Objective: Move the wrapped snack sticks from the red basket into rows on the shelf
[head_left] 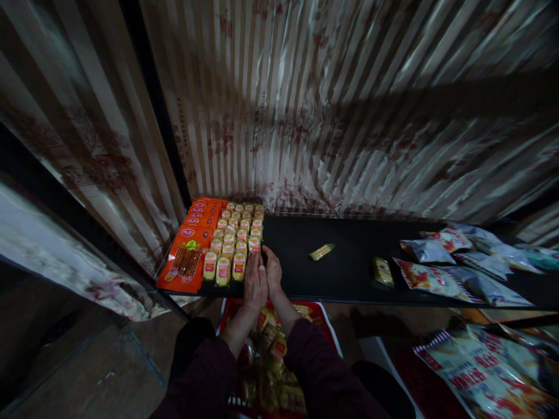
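Note:
Small yellow wrapped snack packs [223, 270] stand in neat columns on the black shelf [297, 273]. My left hand [255, 280] lies at the near end of the rightmost column, fingers stretched forward, its tips against a yellow pack [254, 243]. Close beside it, my right hand [273, 270] is cupped along that column's right side, fingers extended and slightly bent. The two hands touch or nearly touch. Whatever lies beneath the palms is hidden. Below the shelf edge, a red basket with a white rim [331, 333] holds many more yellow packs, partly covered by my forearms.
Orange snack bags [187, 259] overlap at the shelf's left end. One thin yellow pack [322, 252] and another wrapped pack [383, 272] lie apart farther right. Several chip bags [437, 279] cover the right end. Larger bags [489, 366] sit lower right; a striped curtain [305, 116] hangs behind.

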### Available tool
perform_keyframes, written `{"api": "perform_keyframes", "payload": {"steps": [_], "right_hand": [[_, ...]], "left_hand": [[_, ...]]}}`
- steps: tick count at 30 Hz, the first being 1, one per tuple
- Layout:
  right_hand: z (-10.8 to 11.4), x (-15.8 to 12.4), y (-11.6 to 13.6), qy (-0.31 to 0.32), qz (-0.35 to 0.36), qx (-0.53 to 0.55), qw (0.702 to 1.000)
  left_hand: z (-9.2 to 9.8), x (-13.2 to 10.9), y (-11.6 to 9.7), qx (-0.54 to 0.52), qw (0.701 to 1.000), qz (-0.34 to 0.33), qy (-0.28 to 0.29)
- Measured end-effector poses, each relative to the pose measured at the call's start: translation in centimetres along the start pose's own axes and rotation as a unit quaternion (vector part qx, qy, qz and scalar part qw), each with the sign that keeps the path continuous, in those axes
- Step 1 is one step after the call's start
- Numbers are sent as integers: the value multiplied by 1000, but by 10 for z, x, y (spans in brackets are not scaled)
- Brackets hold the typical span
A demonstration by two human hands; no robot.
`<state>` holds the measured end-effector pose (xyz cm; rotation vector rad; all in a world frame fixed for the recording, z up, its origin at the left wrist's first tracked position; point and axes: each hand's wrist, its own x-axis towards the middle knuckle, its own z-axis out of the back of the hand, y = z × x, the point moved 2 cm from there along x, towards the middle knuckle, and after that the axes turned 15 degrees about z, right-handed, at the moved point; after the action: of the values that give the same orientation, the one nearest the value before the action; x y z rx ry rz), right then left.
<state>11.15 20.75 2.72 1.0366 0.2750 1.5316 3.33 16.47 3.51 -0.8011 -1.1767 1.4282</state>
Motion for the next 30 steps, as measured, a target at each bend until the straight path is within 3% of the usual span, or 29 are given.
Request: {"api": "perform_keyframes", "payload": {"steps": [7, 17, 30], "right_hand": [[4, -2, 6, 30, 2, 9, 1000], [7, -3, 7, 26, 10, 22, 999], [10, -12, 3, -26, 7, 51, 998]], "left_hand": [[0, 2, 2, 2, 1000, 2, 3], [0, 2, -2, -3, 1000, 14, 8], [3, -1, -2, 21, 999, -31, 0]]}}
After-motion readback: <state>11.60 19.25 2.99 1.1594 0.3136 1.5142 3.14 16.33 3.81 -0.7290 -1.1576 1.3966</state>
